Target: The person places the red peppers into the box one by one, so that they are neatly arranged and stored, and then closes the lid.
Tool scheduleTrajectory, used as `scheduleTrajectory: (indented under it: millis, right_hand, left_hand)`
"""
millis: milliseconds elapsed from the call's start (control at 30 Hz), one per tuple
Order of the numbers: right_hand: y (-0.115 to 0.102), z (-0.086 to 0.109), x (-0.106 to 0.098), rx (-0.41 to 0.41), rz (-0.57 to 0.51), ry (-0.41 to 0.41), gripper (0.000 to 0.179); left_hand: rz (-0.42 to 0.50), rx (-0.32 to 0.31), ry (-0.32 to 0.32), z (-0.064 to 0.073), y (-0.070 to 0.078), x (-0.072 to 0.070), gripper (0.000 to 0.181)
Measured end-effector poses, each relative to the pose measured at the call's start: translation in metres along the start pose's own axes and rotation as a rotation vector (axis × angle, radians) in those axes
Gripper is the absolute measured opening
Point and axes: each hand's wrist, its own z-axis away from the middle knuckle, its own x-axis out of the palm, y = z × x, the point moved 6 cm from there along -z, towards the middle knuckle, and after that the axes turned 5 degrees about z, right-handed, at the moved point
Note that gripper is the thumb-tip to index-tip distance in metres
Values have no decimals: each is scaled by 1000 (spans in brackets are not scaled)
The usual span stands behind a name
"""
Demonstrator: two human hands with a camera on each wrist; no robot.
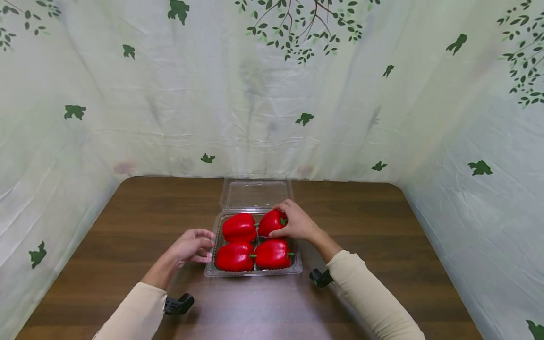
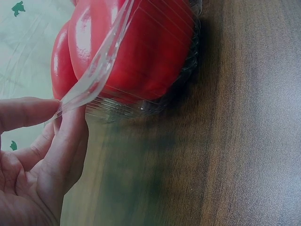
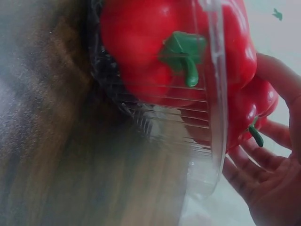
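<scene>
A clear plastic clamshell container (image 1: 210, 272) holds red bell peppers with green stems in two rows. Its left rim (image 2: 91, 80) is pinched between the thumb and fingers of my left hand (image 1: 193, 246), as the left wrist view shows. My right hand (image 1: 297, 224) grips the back-right bell pepper (image 1: 269, 221), thumb on the near side and fingers over the far side. In front of that lies another bell pepper (image 1: 272, 255), its stem pointing right. On the left side sit a back bell pepper (image 1: 238, 227) and a front one (image 1: 234, 257).
The container's clear lid (image 1: 257, 194) lies folded back toward the far edge of the brown wooden table (image 1: 170, 203). A pale curtain (image 1: 263, 118) with leaf prints surrounds the table at the back and sides. A dark wrist device (image 1: 179, 304) sits under each forearm.
</scene>
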Motion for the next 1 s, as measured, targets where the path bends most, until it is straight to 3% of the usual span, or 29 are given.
scheduleTrajectory:
  millis: [300,500,833,1000]
  right_hand:
    - [0,2,-1,-17,-11,-27,67]
    - [-1,0,-6,-72,43,-82,62]
    - [-1,-5,-8,-83,89,-131,61]
    - [0,-6,-10,-148,95,-138,60]
  left_hand:
    - [-1,-2,3,0,0,-1,32]
    - [0,-5,2,-1,-1,-1,32]
    - [-8,-8,5,-1,-1,-1,33]
    - [2,-8,6,-3,-1,1,32]
